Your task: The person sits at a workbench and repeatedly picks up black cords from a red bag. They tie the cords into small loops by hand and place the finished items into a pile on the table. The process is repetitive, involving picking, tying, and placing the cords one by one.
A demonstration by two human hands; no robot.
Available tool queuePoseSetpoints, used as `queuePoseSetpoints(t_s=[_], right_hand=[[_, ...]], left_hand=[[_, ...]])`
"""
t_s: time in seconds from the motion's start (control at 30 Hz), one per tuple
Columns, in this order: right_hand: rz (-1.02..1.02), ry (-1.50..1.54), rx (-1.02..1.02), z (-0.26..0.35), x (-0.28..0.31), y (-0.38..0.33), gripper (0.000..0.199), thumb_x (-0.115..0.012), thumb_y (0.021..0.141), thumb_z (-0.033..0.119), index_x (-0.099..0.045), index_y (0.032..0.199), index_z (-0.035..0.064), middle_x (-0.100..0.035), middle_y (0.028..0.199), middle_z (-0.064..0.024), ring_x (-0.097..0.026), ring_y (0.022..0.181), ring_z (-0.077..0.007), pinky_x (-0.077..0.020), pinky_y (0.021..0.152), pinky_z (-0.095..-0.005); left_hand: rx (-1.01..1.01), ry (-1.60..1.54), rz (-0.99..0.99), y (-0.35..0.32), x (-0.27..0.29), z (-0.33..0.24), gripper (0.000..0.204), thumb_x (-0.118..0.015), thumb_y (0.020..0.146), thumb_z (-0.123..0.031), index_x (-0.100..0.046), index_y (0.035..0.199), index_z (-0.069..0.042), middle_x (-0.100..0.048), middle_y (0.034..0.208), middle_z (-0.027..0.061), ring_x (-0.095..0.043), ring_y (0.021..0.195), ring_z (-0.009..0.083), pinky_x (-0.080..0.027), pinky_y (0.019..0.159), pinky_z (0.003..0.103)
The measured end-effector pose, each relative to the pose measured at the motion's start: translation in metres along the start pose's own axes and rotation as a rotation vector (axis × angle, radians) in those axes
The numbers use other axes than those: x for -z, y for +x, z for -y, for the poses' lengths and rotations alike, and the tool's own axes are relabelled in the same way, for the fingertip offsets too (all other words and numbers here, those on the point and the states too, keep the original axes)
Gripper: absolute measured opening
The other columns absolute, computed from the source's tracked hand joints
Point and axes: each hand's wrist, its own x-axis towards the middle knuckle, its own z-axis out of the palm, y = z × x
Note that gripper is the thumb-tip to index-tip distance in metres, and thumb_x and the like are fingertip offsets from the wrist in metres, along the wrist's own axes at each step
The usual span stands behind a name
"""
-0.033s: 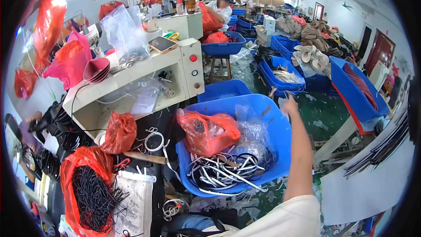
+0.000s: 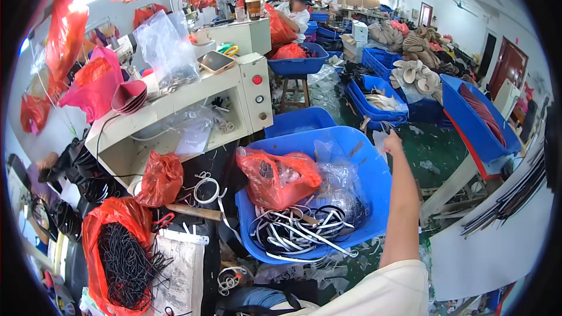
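Right hand (image 2: 393,143) slightly lower than before, beside the blue tub (image 2: 376,167); clear plastic (image 2: 379,140) just to its left; grasp unclear

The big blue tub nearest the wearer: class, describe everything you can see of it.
The big blue tub looks like smooth plastic, with rounded corners and dark marks on its inner wall. It stands open side up, partly filled: a red plastic bag, crumpled clear plastic and tangled black and white strips lie inside. Another blue tub is just behind it. The right hand is near its far right rim; contact is unclear.
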Motion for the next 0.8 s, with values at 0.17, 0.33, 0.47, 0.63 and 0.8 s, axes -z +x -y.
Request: queuePoseSetpoints(t_s=[0.17, 0.33, 0.47, 0.63, 0.8], right_hand=[[0.186, -0.011, -0.129, 0.013, 0.006, -0.013, 0.063, -0.04, 0.078, 0.001, -0.03, 0.137, 0.0181, -0.065, 0.084, -0.0136, -0.06, 0.05, -0.0177, -0.0446, 0.043, -0.0318], [0.17, -0.075, -0.117, 0.017, 0.0, -0.002, 0.067, -0.042, 0.077, 0.0, -0.026, 0.139, 0.0205, -0.065, 0.08, -0.0125, -0.061, 0.054, -0.0177, -0.0444, 0.045, -0.0309], [0.203, -0.078, -0.114, 0.031, 0.005, -0.015, 0.067, -0.041, 0.078, 0.002, -0.024, 0.14, 0.0211, -0.066, 0.085, -0.013, -0.062, 0.059, -0.019, -0.047, 0.053, -0.033], [0.209, -0.132, -0.088, 0.029, -0.001, -0.008, 0.067, -0.042, 0.077, 0.003, -0.026, 0.139, 0.0237, -0.064, 0.095, -0.0141, -0.064, 0.063, -0.0193, -0.049, 0.06, -0.0339], [0.168, -0.17, -0.113, 0.019, -0.006, 0.01, 0.067, -0.041, 0.079, 0.005, -0.024, 0.14, 0.0253, -0.061, 0.107, -0.0146, -0.064, 0.061, -0.0185, -0.0496, 0.066, -0.0359]], left_hand=[[-0.084, 0.009, -0.002, -0.007, 0.001, -0.003, 0.019, -0.053, 0.088, -0.013, -0.059, 0.097, 0.002, -0.057, 0.077, 0.0036, -0.051, 0.073, 0.0115, -0.04, 0.07, 0.025], [-0.15, -0.038, 0.032, -0.007, 0.01, 0.01, 0.02, -0.055, 0.087, -0.01, -0.058, 0.101, 0.004, -0.057, 0.077, 0.0041, -0.051, 0.071, 0.0114, -0.042, 0.068, 0.025], [-0.144, -0.067, 0.024, -0.008, 0.018, 0.023, 0.02, -0.055, 0.087, -0.01, -0.058, 0.102, 0.004, -0.057, 0.077, 0.0045, -0.052, 0.07, 0.011, -0.043, 0.067, 0.025], [-0.163, -0.067, 0.004, -0.012, 0.026, 0.021, 0.019, -0.055, 0.087, -0.008, -0.059, 0.1, 0.004, -0.057, 0.076, 0.0041, -0.052, 0.068, 0.0112, -0.043, 0.065, 0.024], [-0.233, 0.027, 0.016, -0.015, 0.019, 0.007, 0.016, -0.056, 0.085, -0.006, -0.06, 0.097, 0.005, -0.057, 0.075, 0.0041, -0.053, 0.066, 0.012, -0.043, 0.063, 0.024]])
